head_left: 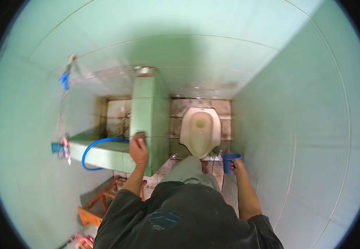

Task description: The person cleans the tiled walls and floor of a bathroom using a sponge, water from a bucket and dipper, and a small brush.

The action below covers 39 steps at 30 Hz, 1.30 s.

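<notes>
My left hand [138,150] presses a small brown scrubbing brush [140,135] against the top edge of a green tiled water tank wall [146,108]. My right hand [238,165] holds a blue plastic mug [230,160] by its handle, low beside my right leg. A cream squat toilet pan [200,130] sits in the tiled floor just ahead, between the tank wall and the right wall. My raised knee in grey-green trousers [190,168] points toward the pan.
A blue hose [95,146] loops over the tank's near rim. A tap with a blue handle [65,79] and a second tap [65,149] are on the left wall. A wooden stool [101,203] stands lower left. Green tiled walls close in on both sides.
</notes>
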### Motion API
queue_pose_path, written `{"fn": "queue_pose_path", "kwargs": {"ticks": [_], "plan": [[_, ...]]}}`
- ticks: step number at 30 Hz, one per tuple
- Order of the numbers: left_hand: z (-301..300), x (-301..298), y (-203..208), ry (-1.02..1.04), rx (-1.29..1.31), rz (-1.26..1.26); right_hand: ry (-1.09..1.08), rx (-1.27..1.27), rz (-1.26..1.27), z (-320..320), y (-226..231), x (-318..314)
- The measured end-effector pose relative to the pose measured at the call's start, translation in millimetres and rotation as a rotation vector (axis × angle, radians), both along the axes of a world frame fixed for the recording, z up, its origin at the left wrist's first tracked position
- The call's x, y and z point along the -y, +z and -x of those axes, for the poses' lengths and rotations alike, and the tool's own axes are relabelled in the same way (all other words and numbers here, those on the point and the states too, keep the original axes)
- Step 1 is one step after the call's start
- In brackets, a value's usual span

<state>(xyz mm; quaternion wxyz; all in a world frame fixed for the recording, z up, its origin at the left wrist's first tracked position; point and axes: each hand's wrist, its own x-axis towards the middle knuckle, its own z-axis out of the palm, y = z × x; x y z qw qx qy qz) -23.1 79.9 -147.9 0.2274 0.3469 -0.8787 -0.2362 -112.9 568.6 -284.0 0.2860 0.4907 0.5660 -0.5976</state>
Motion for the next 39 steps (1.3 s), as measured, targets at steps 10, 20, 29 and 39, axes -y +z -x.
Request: {"fn": "queue_pose_path", "kwargs": {"ticks": [10,20,29,39], "plan": [[-17,10,6,0.029,-0.072,0.028,0.349,-0.056,-0.065,109,1,85],[-86,28,47,0.052,-0.212,-0.438,0.114,-0.332,-0.01,35,29,95],[-207,102,26,0.0,-0.427,-0.963,0.067,-0.293,-0.018,-104,38,120],[-244,122,25,0.059,-0.343,-1.048,0.383,-0.231,-0.111,-273,26,87]]}}
